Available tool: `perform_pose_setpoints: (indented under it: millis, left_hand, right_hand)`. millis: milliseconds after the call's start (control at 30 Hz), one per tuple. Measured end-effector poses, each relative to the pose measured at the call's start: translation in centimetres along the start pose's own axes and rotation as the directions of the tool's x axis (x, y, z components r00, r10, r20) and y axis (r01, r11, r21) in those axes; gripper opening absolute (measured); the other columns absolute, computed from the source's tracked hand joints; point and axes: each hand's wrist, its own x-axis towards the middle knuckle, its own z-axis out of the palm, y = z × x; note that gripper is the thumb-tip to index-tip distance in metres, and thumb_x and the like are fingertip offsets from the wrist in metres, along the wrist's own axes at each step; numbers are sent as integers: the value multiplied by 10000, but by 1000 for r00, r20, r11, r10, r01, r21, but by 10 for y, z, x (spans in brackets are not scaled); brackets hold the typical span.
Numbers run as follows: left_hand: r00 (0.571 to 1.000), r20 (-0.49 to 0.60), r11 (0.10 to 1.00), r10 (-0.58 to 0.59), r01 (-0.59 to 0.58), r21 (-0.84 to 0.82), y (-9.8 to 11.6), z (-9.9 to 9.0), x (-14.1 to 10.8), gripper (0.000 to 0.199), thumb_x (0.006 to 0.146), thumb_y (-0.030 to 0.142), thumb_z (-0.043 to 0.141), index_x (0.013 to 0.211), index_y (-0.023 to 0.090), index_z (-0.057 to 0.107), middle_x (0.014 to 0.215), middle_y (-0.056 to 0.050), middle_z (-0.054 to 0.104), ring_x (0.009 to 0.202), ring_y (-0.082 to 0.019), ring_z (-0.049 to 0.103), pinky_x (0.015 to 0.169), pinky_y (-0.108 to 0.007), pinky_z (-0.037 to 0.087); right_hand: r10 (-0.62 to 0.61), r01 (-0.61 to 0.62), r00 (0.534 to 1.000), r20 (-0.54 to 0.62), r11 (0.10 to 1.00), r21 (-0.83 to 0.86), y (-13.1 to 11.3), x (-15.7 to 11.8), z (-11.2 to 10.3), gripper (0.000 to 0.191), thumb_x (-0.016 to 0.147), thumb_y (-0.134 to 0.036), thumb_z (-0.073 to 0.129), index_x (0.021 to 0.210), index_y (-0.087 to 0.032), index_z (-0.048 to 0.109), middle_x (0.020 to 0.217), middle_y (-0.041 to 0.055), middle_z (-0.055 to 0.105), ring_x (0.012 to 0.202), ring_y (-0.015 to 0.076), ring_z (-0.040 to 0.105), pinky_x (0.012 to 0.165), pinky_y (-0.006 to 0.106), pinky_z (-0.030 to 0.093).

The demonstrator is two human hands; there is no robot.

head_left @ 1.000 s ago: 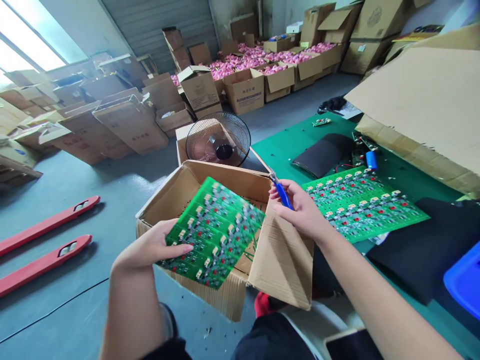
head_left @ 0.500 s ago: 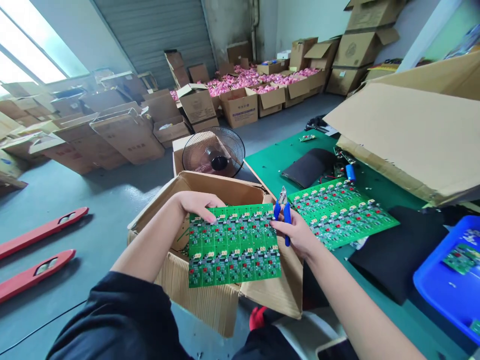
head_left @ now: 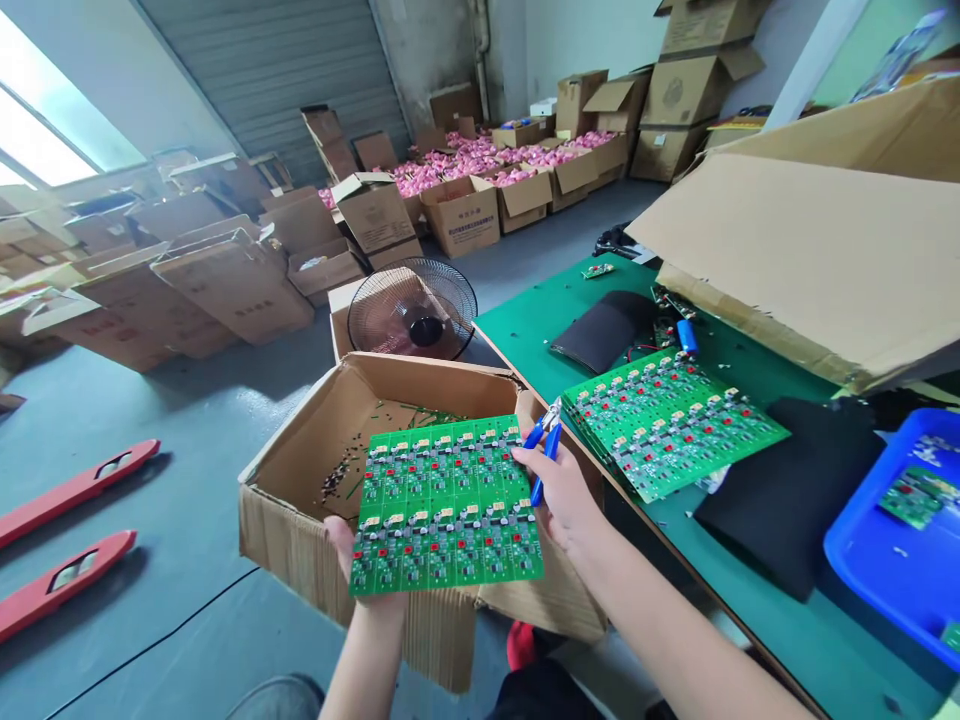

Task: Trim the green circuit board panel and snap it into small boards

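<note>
A green circuit board panel point(head_left: 450, 505), set with rows of small components and red parts, is held tilted over an open cardboard box point(head_left: 300, 530). My left hand point(head_left: 367, 580) grips its lower left corner, the thumb at the left edge and the other fingers hidden beneath. At the right edge, my right hand point(head_left: 562, 490) pinches the panel and also keeps blue-handled cutting pliers point(head_left: 546, 450) in its grasp, their jaws pointing up and away. Green strips and small dark bits lie inside the box.
A stack of similar panels point(head_left: 675, 420) sits on the green table point(head_left: 525, 320) at right, near black sheets point(head_left: 787, 500) and a blue bin point(head_left: 847, 540). A fan point(head_left: 412, 310) stands beyond the box. Red pallet-truck forks point(head_left: 75, 480) lie at left.
My left hand has gone from the panel's top edge to its lower left corner. The panel has shifted slightly left and down; my right hand still holds it with the pliers.
</note>
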Motion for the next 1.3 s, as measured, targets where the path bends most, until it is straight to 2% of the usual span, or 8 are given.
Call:
perform_pose_setpoints:
  millis: [100,200,300,367,567,767,900,1300]
  left_hand:
    - [975,211,946,-63,126,-300,-20,-5,-23,604,629,824,347,916,383,645,1046,42,597,1040,-159,532,870,-325,435]
    - [865,502,953,0,153,-263,-25,5,-40,757,493,815,485,1073,342,601,1165,1,538,1164,-186,436,960,-333,374]
    - [938,343,980,57,14,-199,-25,34,-47,672,608,682,571,1170,315,546,1242,-42,474,1212,-229,373,971,-389,358]
    - [999,32,964,21,-12,-265,-24,57,-43,646,637,594,618,1213,325,504,1252,-51,463,1176,-247,410,956,-409,367]
    - [890,-443,963,-111,-14,-270,3,81,-10,378,829,271,513,1199,194,522,1144,-80,542,945,-215,569,928,-408,403]
    - [913,-405,992,57,-97,-79,48,42,8,464,587,203,735,1023,120,599,958,-90,614,792,-218,608,830,-366,477]
    - [912,-409,999,22,-7,39,65,29,3,621,353,222,828,911,85,593,812,-94,625,731,-255,608,736,-398,510]
    - [950,-309,993,-38,70,94,64,25,1,554,439,237,811,929,96,593,846,-84,622,790,-290,599,653,-366,534]
  right_hand:
    - [-13,13,1000,2,999,50,7,4,-3,562,478,-224,748,961,-127,479,741,1,553,718,129,525,676,231,428]
    - [-52,51,999,9,996,78,13,6,-7,541,513,-227,748,975,-133,481,791,7,546,759,131,526,706,235,431]
    - [-142,142,990,-14,987,74,21,2,-5,524,555,-247,738,995,-145,472,810,-3,524,776,115,518,729,228,425]
    - [-224,225,974,-29,973,42,26,-4,-2,495,598,-286,716,996,-153,453,816,-8,510,774,114,510,720,239,425]
    - [-226,244,968,112,952,-186,25,-15,-10,536,646,-383,680,1043,-140,415,911,23,518,814,119,509,773,262,418]
    - [46,128,959,278,809,-574,-3,-3,-40,899,488,-712,600,1062,-30,481,892,103,547,671,105,492,684,263,402]
    - [244,188,866,438,652,-735,-16,-1,-41,719,647,-641,558,1018,-25,532,946,118,560,727,105,511,724,244,404]
    - [299,313,769,565,596,-740,-16,-7,-26,426,782,-486,484,811,-63,516,763,68,527,680,87,485,668,211,428]
